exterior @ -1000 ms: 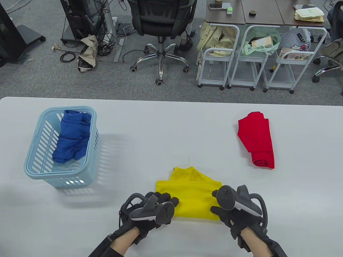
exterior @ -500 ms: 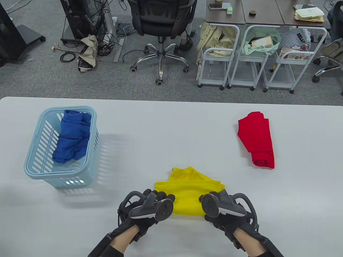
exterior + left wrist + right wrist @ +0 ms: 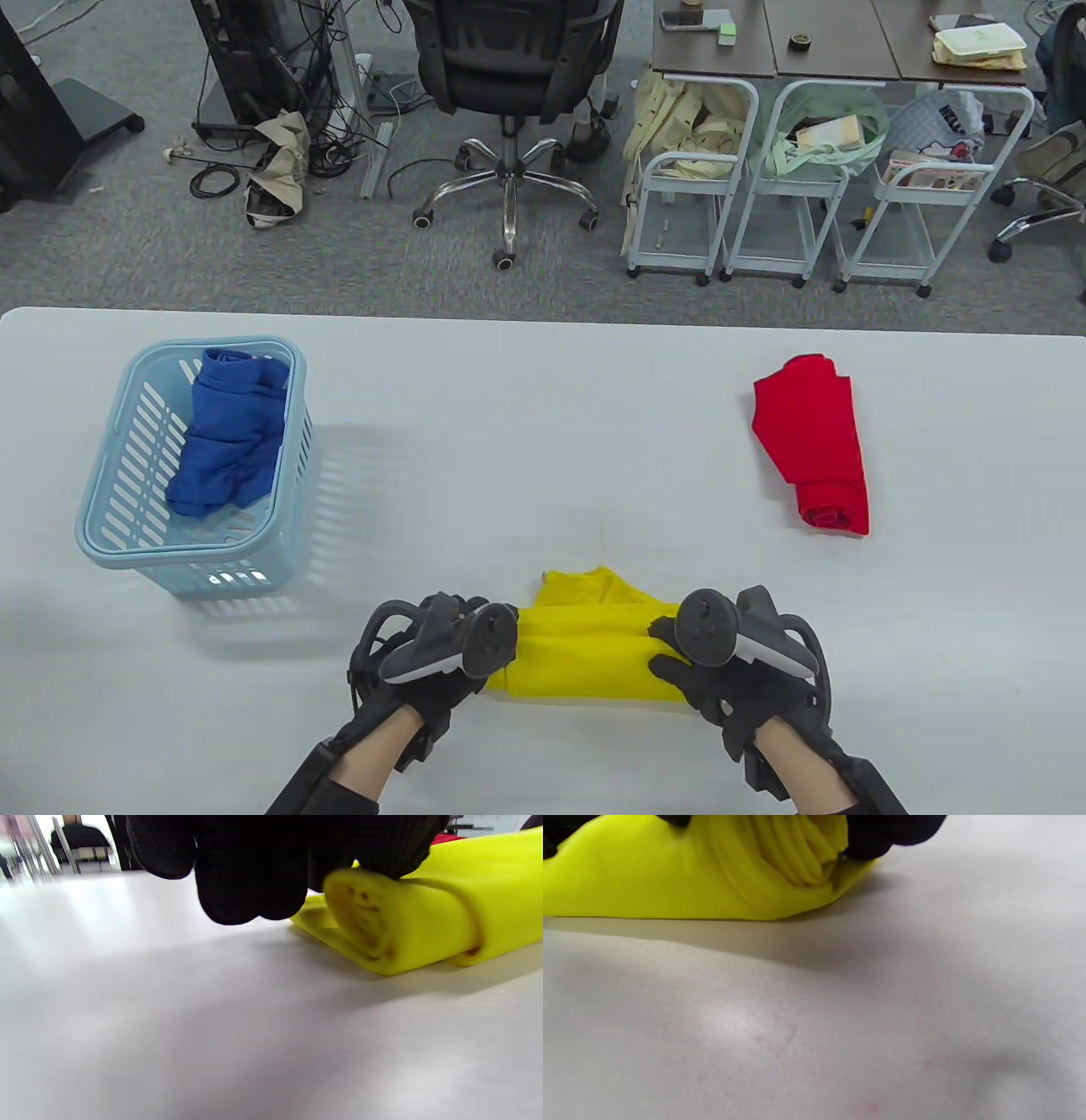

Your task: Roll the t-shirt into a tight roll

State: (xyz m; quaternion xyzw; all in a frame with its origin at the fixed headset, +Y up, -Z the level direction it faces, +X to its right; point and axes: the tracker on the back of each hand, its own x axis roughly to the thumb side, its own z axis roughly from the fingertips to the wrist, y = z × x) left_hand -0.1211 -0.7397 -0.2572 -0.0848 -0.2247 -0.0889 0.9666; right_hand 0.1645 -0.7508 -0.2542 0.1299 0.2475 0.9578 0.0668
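I see the yellow t-shirt (image 3: 594, 649) lying on the table (image 3: 543, 407) near its front edge, partly rolled into a thick band that runs left to right between my two hands. My left hand (image 3: 441, 658) sits on the roll's left end, fingers (image 3: 250, 866) curled over the top of the coiled cloth (image 3: 382, 921). My right hand (image 3: 730, 671) grips the right end, where the bunched layers (image 3: 797, 849) show under its fingers (image 3: 891, 830). A short unrolled flap lies flat on the far side of the roll. A red shirt (image 3: 814, 446) lies well apart to the right; a blue basket (image 3: 110, 518) holding blue cloth (image 3: 225, 433) stands far left.
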